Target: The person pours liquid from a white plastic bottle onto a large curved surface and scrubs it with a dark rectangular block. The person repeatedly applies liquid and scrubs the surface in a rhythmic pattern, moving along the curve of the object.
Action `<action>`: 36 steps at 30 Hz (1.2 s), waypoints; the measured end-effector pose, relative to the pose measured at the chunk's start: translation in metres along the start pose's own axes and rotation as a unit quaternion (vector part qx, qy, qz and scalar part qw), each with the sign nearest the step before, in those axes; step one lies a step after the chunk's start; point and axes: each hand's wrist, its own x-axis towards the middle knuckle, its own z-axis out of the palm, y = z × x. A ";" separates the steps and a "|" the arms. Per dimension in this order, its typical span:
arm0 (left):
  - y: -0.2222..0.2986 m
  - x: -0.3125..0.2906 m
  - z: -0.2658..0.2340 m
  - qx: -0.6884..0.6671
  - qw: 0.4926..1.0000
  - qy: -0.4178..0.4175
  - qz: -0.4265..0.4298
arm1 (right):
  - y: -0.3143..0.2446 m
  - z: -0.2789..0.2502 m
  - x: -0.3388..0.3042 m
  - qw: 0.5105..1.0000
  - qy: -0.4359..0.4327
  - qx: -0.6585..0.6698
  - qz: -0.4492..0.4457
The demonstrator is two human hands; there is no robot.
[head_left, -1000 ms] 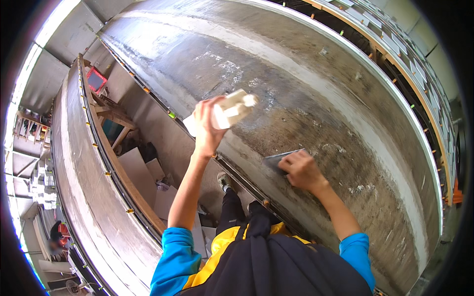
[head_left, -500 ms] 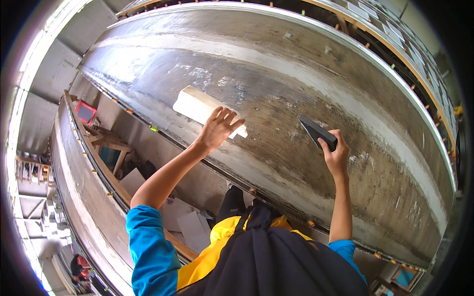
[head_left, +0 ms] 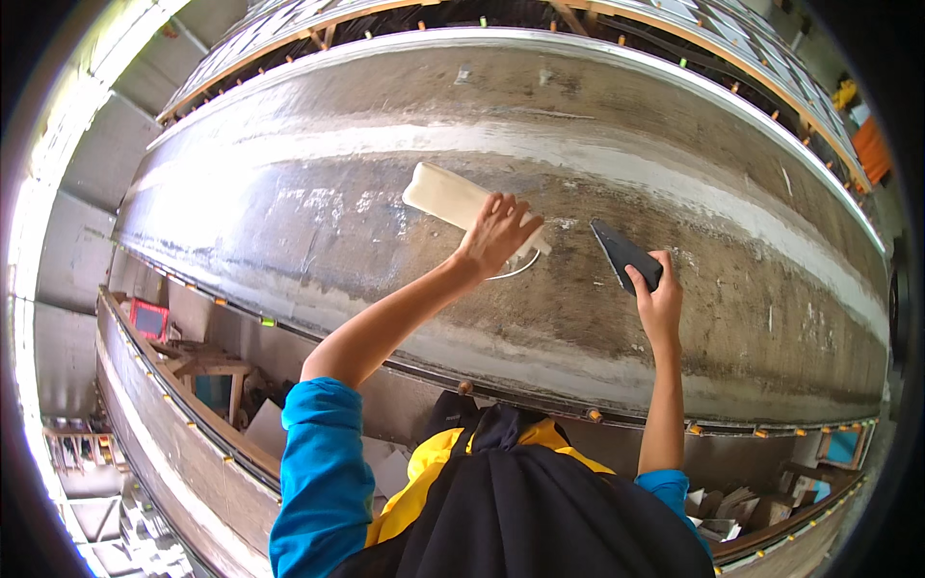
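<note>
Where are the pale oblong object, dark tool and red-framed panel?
Pale oblong object (head_left: pixel 444 196): head view, its upper face.
Dark tool (head_left: pixel 621 252): head view, middle of its face.
Red-framed panel (head_left: pixel 148 319): head view, its dark centre.

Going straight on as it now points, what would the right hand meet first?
Ahead of the right hand, the brown surface looks free up to its white far rim; depth is unclear.

Cream block (head_left: pixel 441 196) partly hidden, torso (head_left: pixel 511 511) cut off

From the right hand (head_left: pixel 661 301), the worktable (head_left: pixel 771 236) is free toward 2 o'clock; the left hand (head_left: pixel 495 239) and cream block (head_left: pixel 443 195) obstruct 10 o'clock.
</note>
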 end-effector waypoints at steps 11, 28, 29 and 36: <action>-0.107 -0.028 0.019 -0.076 0.984 0.030 -0.155 | -0.017 0.026 0.014 0.986 0.008 -0.033 0.161; -0.265 -0.154 -0.009 -0.493 0.795 0.191 -0.297 | -0.170 0.309 0.032 0.862 -0.071 -0.501 0.028; -0.269 -0.154 -0.017 -0.524 0.776 0.173 -0.306 | -0.175 0.307 0.029 0.873 -0.085 -0.478 0.043; -0.297 -0.167 -0.018 -0.529 0.774 0.203 -0.281 | -0.110 0.232 0.099 0.895 -0.071 -0.405 0.172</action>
